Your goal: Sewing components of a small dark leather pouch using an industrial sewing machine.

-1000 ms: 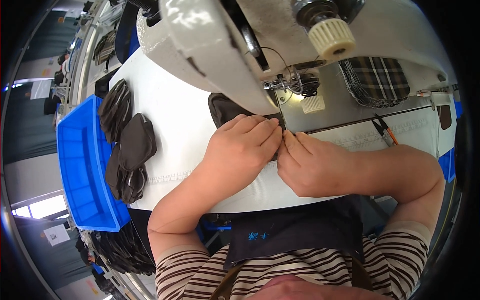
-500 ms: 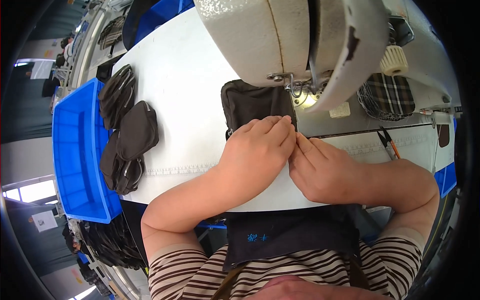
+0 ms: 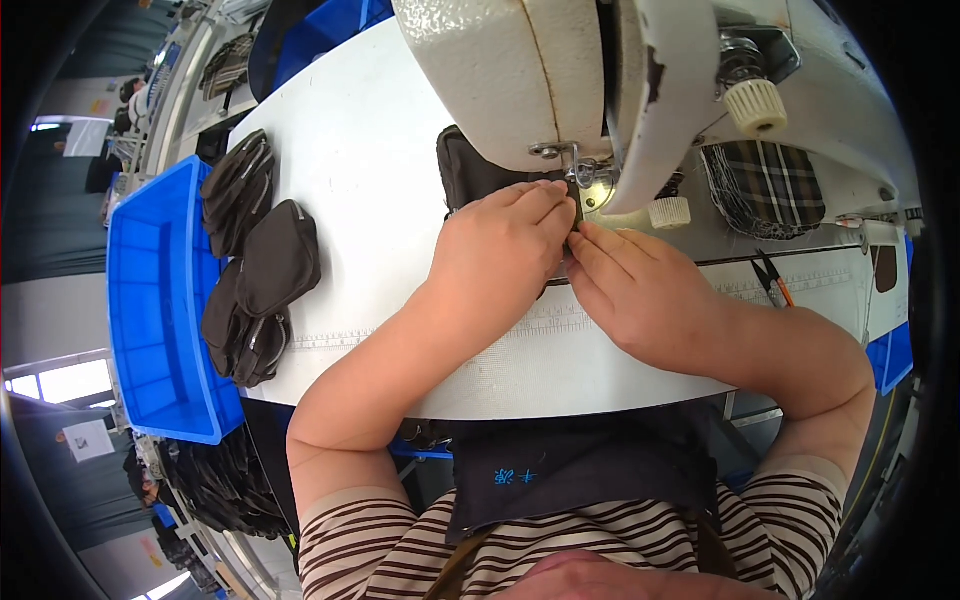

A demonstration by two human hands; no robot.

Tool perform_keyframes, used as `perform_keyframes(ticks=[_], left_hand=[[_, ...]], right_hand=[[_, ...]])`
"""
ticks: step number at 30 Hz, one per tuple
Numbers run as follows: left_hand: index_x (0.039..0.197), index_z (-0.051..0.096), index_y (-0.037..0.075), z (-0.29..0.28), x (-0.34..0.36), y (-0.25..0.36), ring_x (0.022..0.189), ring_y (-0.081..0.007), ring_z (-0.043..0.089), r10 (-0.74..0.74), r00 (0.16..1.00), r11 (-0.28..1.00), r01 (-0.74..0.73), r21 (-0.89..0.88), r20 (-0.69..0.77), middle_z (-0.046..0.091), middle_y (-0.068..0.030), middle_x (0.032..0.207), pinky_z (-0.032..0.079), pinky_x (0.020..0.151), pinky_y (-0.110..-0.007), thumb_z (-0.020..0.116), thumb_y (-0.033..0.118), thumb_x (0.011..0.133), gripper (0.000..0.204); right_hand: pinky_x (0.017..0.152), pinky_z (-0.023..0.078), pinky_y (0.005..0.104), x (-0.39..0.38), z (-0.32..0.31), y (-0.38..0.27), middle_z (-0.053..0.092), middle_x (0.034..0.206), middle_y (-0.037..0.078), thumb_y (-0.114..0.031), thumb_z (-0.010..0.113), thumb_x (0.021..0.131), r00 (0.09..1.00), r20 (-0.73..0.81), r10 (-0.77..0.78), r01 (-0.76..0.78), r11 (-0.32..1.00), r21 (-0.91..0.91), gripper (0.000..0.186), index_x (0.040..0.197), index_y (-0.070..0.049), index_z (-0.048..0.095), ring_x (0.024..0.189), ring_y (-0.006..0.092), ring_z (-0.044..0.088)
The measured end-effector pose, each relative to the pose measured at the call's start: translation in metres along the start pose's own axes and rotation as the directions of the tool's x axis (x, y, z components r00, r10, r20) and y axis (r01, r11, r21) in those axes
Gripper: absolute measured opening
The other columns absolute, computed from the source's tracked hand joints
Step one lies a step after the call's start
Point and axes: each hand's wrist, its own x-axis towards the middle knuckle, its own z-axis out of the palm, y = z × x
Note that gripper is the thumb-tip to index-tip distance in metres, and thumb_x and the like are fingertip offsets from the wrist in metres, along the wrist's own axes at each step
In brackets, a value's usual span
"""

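A dark brown fabric pouch [image 3: 468, 172] lies on the white table under the cream sewing machine [image 3: 560, 80]. My left hand [image 3: 505, 250] lies flat on the pouch, its fingertips pressing the fabric close to the presser foot [image 3: 585, 180]. My right hand [image 3: 640, 290] meets it from the right, fingertips pinching the pouch's edge beside the needle. Most of the pouch is hidden under both hands and the machine head.
Several finished dark pouches [image 3: 262, 270] are piled at the table's left edge beside a blue plastic bin [image 3: 150, 300]. More dark pieces [image 3: 225, 480] hang below it. A plaid cloth [image 3: 765, 185] and small snips [image 3: 772, 275] lie on the right. The white table [image 3: 370, 150] stretches behind.
The view has tilted, so the machine head now covers more of the pouch. Both hands stay together on the fabric at the needle, shifted slightly forward.
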Motion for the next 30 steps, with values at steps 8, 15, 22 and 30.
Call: perform_keyframes(ticks=[8,15,22,30], left_hand=[[0.112,0.077,0.01,0.004,-0.001,-0.016,0.094,-0.0288,0.075,-0.109,0.994,0.965,0.111,-0.239,0.022,0.078,-0.0042,0.118,0.059,0.078,-0.037,0.075,0.013,0.09,0.022],[0.106,0.077,0.014,0.007,-0.002,-0.037,0.099,-0.0262,0.067,-0.264,0.934,0.744,0.356,-0.565,0.242,0.073,-0.0056,0.102,0.057,0.081,-0.038,0.077,0.018,0.093,0.014],[0.095,0.078,0.012,0.005,-0.005,-0.038,0.102,-0.0296,0.064,-0.266,0.961,0.807,0.263,-0.529,0.071,0.071,-0.0065,0.107,0.054,0.087,-0.037,0.069,0.004,0.088,0.014],[0.092,0.076,0.007,-0.025,-0.004,-0.015,0.111,-0.0371,0.063,-0.066,0.988,0.991,0.082,-0.106,0.141,0.069,-0.0116,0.128,0.048,0.098,-0.045,0.077,0.009,0.08,0.012]], right_hand=[[0.093,0.057,0.0415,0.001,-0.002,0.006,0.072,0.112,0.023,-0.011,0.069,0.076,0.999,0.031,0.021,-0.02,1.0,-0.012,0.035,0.104,0.009,0.071,0.11,0.0354,0.069],[0.087,0.056,0.0406,0.002,0.006,0.011,0.072,0.111,0.017,-0.01,0.069,0.077,0.994,-0.03,0.104,-0.1,0.989,0.105,0.025,0.099,0.003,0.07,0.105,0.03,0.07],[0.084,0.053,0.0378,0.001,0.007,0.012,0.072,0.109,0.012,-0.011,0.069,0.08,0.99,-0.043,0.137,-0.129,0.979,0.159,0.019,0.096,-0.001,0.07,0.105,0.0248,0.069],[0.08,0.053,0.0382,0.001,0.001,0.013,0.065,0.094,0.007,-0.012,0.068,0.078,0.989,0.043,0.14,-0.145,0.978,0.15,0.015,0.091,-0.004,0.068,0.089,0.0227,0.065]])
